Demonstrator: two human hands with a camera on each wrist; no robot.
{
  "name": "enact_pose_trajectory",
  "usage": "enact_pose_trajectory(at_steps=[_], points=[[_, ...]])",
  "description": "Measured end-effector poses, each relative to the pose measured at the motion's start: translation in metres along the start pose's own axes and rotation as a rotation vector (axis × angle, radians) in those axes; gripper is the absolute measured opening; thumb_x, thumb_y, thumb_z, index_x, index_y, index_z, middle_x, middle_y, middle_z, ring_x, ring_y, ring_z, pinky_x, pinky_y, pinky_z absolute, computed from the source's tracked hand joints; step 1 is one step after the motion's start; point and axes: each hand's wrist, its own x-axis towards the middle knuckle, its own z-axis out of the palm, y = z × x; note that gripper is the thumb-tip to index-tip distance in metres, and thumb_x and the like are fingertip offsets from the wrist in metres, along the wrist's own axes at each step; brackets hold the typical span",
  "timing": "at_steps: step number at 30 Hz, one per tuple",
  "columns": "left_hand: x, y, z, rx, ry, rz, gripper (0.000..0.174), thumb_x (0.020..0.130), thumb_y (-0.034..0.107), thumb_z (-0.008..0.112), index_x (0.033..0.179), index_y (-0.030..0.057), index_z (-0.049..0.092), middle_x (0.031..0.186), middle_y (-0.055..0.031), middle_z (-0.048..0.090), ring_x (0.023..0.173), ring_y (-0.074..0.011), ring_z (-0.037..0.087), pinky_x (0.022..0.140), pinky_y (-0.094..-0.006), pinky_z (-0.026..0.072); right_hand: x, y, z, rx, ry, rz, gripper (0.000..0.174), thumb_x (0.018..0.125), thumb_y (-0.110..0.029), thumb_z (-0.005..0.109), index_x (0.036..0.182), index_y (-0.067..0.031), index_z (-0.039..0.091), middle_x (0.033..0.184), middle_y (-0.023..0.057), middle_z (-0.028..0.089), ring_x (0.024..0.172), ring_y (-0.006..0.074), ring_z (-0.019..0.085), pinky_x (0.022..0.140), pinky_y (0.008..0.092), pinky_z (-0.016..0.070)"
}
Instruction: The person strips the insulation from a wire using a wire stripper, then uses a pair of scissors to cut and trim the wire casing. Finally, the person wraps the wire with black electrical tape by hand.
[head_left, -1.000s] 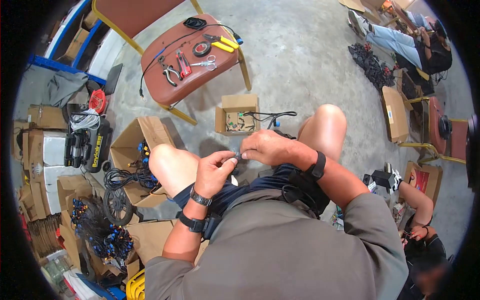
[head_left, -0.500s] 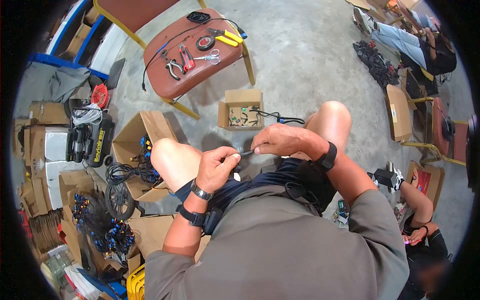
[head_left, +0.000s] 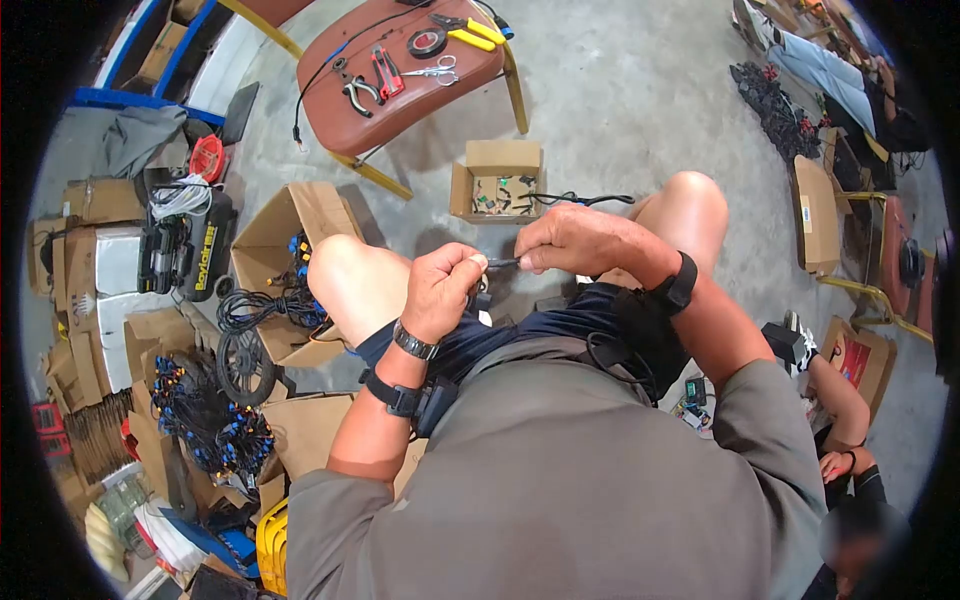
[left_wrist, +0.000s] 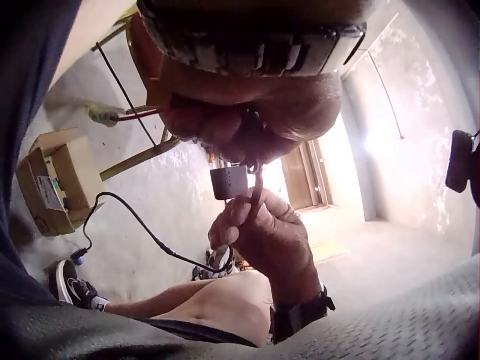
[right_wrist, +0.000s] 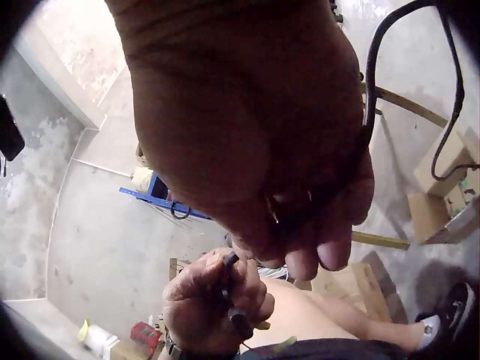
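Observation:
A short length of black cable (head_left: pixel 503 262) spans the small gap between my two hands in front of my lap. My left hand (head_left: pixel 440 290) pinches one side between thumb and fingers, and my right hand (head_left: pixel 575 240) grips the other. In the left wrist view, thin red wire (left_wrist: pixel 139 114) sticks out past the left hand, and a small dark grey block (left_wrist: pixel 229 182) shows between the hands. Dark connector-like ends (right_wrist: pixel 240 322) hang at the left hand in the right wrist view. From the right hand, black cable (right_wrist: pixel 373 82) loops away, with a blue end (left_wrist: pixel 79 255) near the floor.
A small open carton (head_left: pixel 497 205) of small parts stands on the floor ahead. Pliers (head_left: pixel 360 95), scissors (head_left: pixel 435 71), a cutter (head_left: pixel 388 72) and black tape (head_left: pixel 427 42) lie on the brown chair (head_left: pixel 330 110). Cartons with bundled cables (head_left: pixel 215 420) crowd the left; other people sit at right.
My hands have drawn slightly apart, so more black cable shows between them. The head view has shifted, and chair and small carton stand higher in it.

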Motion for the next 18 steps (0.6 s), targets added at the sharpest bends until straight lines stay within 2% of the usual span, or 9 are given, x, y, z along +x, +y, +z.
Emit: enact_pose_trajectory(at_steps=[3,6,7,10,14,18], points=[[0.001,-0.003,0.003,-0.017,0.025,-0.018,0.017,0.092,0.014,0.062,0.086,-0.001,0.067,0.065,0.0011,0.059,0.057,-0.0055,0.05,0.051,-0.0224,0.0395,-0.002,-0.003,0.0,-0.152,0.105,-0.107,0.016,0.087,-0.02,0.063,0.085,-0.0055,0.069,0.074,0.0136,0.066,0.072,0.0329,0.064,0.067,0.0416,0.0491],[0.001,-0.003,0.005,-0.105,0.009,-0.056,0.018,0.092,0.014,0.061,0.084,-0.0007,0.066,0.065,0.0005,0.059,0.055,-0.0059,0.05,0.05,-0.0228,0.0391,-0.004,0.001,0.003,-0.258,0.155,-0.133,0.016,0.085,-0.021,0.065,0.081,-0.0059,0.066,0.073,0.0152,0.064,0.075,0.0369,0.063,0.067,0.046,0.048],[0.002,0.0,0.008,-0.127,0.025,-0.087,0.018,0.093,0.013,0.06,0.081,0.0005,0.065,0.065,-0.0004,0.06,0.054,-0.0066,0.05,0.05,-0.0228,0.0391,-0.004,0.003,0.004,-0.313,0.188,-0.16,0.018,0.083,-0.023,0.066,0.075,-0.0063,0.063,0.071,0.0139,0.063,0.076,0.0363,0.063,0.067,0.0475,0.048],[0.003,0.004,0.01,-0.2,0.037,-0.122,0.018,0.092,0.012,0.06,0.079,0.0009,0.064,0.065,-0.0015,0.06,0.054,-0.0069,0.05,0.05,-0.0223,0.0394,-0.001,0.009,0.01,-0.438,0.275,-0.268,0.02,0.082,-0.023,0.067,0.072,-0.0062,0.061,0.069,0.0128,0.062,0.075,0.0361,0.063,0.066,0.0469,0.0488],[0.003,-0.002,0.003,-0.212,0.015,-0.269,0.017,0.09,0.017,0.06,0.078,0.0049,0.06,0.067,-0.003,0.06,0.046,-0.0083,0.048,0.038,-0.0206,0.0319,-0.003,-0.001,0.011,-0.539,0.338,-0.337,0.015,0.079,-0.018,0.068,0.073,-0.0065,0.06,0.071,0.0127,0.062,0.076,0.0357,0.063,0.066,0.0459,0.0496],[0.005,-0.003,0.002,-0.369,-0.04,-0.253,0.018,0.09,0.016,0.059,0.078,0.0036,0.059,0.066,-0.007,0.06,0.046,-0.0112,0.05,0.037,-0.0213,0.0327,-0.001,0.006,0.014,-0.474,0.352,-0.363,0.012,0.078,-0.015,0.068,0.075,-0.0061,0.061,0.073,0.0134,0.061,0.076,0.0359,0.062,0.068,0.046,0.0495]])
